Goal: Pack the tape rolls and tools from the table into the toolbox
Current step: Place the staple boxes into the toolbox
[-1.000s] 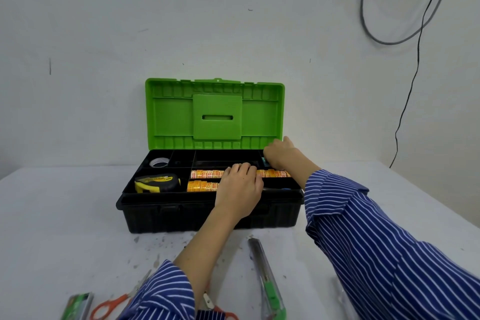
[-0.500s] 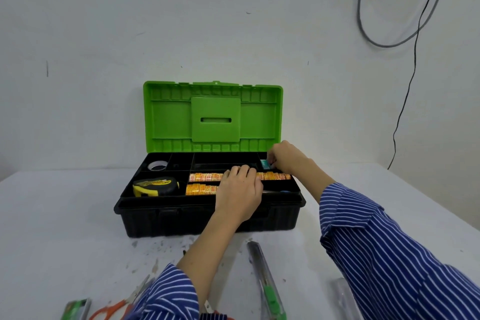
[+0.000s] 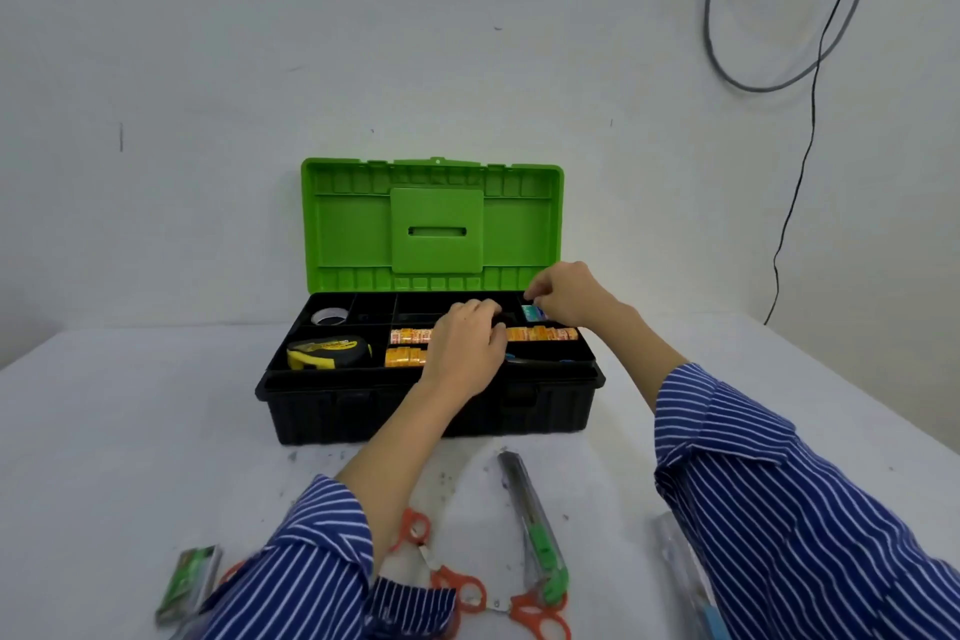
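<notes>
A black plastic toolbox (image 3: 363,411) with its bright green ribbed lid (image 3: 353,224) standing open sat at the middle of a white, scuffed table (image 3: 104,431), its black compartment tray level with the rim. The left hand (image 3: 465,353) lay palm down over the tray's centre, fingers loosely curled across the rows of small orange-labelled tape rolls (image 3: 408,335); whether it gripped any of them I could not tell, since the fingertips were hidden. The right hand (image 3: 569,294), at about 2 o'clock from the left one, hovered over the tray's back right compartment with thumb and fingers drawn together in a pinch just above a small teal-and-white item (image 3: 532,313) (too small to identify); what the pinch held, if anything, was unclear. In the tray's 10 o'clock corner lay a roll of clear tape (image 3: 330,316), and in the 8 o'clock compartment a yellow-and-black tape measure (image 3: 327,352). On the table at 6 o'clock from the toolbox lay a green-and-silver utility knife (image 3: 535,530) and orange-handled scissors (image 3: 467,587), partly under the striped blue sleeve (image 3: 311,561). A small green packet (image 3: 189,582) lay at 7 o'clock, and a clear plastic package (image 3: 680,572) at 5 o'clock. Grey cables (image 3: 727,57) hung on the wall at 1 o'clock.
</notes>
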